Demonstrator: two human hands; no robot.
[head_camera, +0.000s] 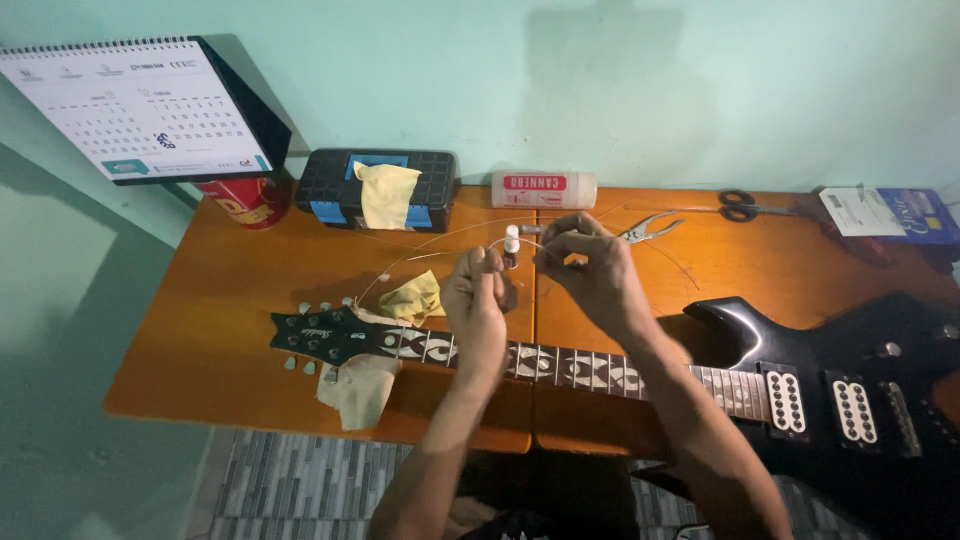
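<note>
Setting: pale green wall is backing an orange wooden table (230, 330), seen from above, with grey patterned floor showing under its near edge.
Guitar: a black electric guitar with a pearl-inlaid fretboard (600, 370) is lying flat across the table, headstock pointing left, body running off to the right.
Left hand: the left hand (478, 300) is hovering above the neck, fingers curled in tight, pinching a thin metal guitar string (430, 245).
Right hand: the right hand (590, 265) is sitting just beside it, fingertips closed on the same wire near a small white peg (512, 240) between the two hands.
String: it is arcing away to the left, above the table and towards the headstock; where its far end lies is too fine to tell.
Cloths: a yellow cloth (415, 297) is lying behind the neck, a cream rag (358, 390) is hanging under the headstock.
Back row: a black plastic case (435, 190) with a yellow cloth on top, a white tube with a red label (543, 189), metal pliers (648, 230) and black-handled scissors (740, 207) are lining the wall.
Corner: a white desk calendar (135, 110) is leaning over a red cup (240, 200).
</note>
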